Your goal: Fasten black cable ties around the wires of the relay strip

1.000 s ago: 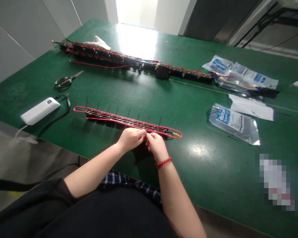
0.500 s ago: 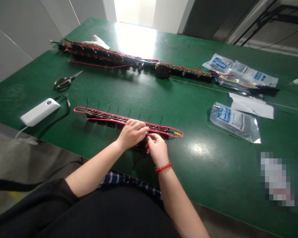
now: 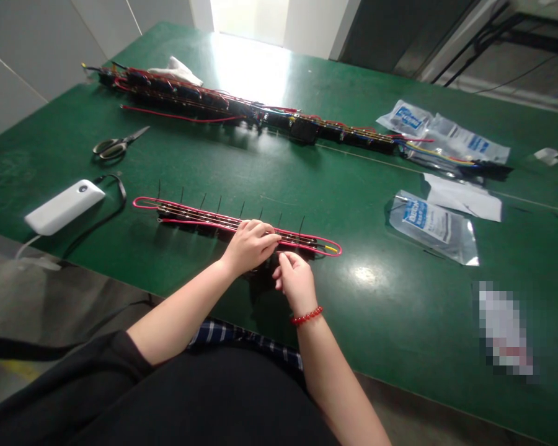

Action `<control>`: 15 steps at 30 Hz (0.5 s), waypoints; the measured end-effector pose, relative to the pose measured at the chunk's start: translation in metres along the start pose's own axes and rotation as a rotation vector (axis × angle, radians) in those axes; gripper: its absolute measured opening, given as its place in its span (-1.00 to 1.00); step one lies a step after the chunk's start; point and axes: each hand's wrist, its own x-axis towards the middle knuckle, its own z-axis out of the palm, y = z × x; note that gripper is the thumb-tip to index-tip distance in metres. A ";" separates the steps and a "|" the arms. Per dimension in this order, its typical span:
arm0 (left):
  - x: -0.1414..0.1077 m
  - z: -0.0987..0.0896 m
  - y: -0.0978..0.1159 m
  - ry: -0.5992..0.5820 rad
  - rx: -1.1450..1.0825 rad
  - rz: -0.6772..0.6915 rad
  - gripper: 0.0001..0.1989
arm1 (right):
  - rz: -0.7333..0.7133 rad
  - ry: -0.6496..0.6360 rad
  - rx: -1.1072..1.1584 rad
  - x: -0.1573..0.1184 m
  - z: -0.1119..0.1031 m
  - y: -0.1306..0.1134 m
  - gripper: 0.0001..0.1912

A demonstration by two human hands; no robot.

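A long wiring harness (image 3: 237,224) lies on the green work table (image 3: 390,310), with a red wire loop (image 3: 142,201) around it and a yellow-tipped lead (image 3: 331,249) at its right end. Thin black wires (image 3: 301,224) stand up along its far side. My left hand (image 3: 250,246) rests across the harness, its fingers curled over the wires. Just nearer to me, my right hand (image 3: 295,280) has its fingertips pinched together by the harness's edge. Whether those fingertips hold a thin wire is hidden.
A second, longer harness (image 3: 190,99) lies across the far side of the table, with a white cloth (image 3: 177,73) at its end. Scissors (image 3: 114,147), a white power bank (image 3: 65,207) with cables, plastic bags (image 3: 432,226) and white paper (image 3: 465,201) lie around.
My hands have drawn apart from their close pinch a second ago. My left hand has moved onto the harness, and my right hand has dropped slightly toward me.
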 end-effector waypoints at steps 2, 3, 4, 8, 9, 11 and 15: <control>0.000 0.001 -0.001 0.009 -0.010 0.003 -0.81 | 0.039 -0.041 0.063 0.002 0.003 0.000 -0.67; 0.000 0.001 -0.002 0.013 -0.014 0.006 -0.81 | 0.059 -0.057 0.086 0.003 0.004 0.000 -0.67; 0.000 0.002 -0.003 0.017 -0.015 0.010 -0.82 | 0.076 -0.066 0.100 0.004 0.005 -0.001 -0.67; -0.001 0.003 -0.005 0.036 -0.012 0.032 -0.83 | 0.111 -0.062 0.105 0.008 0.009 -0.004 -0.77; -0.001 0.003 -0.006 0.042 -0.009 0.035 -0.84 | 0.114 -0.060 0.102 0.009 0.010 -0.004 -0.79; -0.001 0.001 -0.006 0.051 -0.002 0.040 -0.85 | 0.114 -0.061 0.099 0.010 0.011 -0.005 -0.83; -0.001 -0.005 -0.007 0.017 0.007 0.071 -0.83 | 0.110 -0.071 0.099 0.010 0.012 -0.006 -0.89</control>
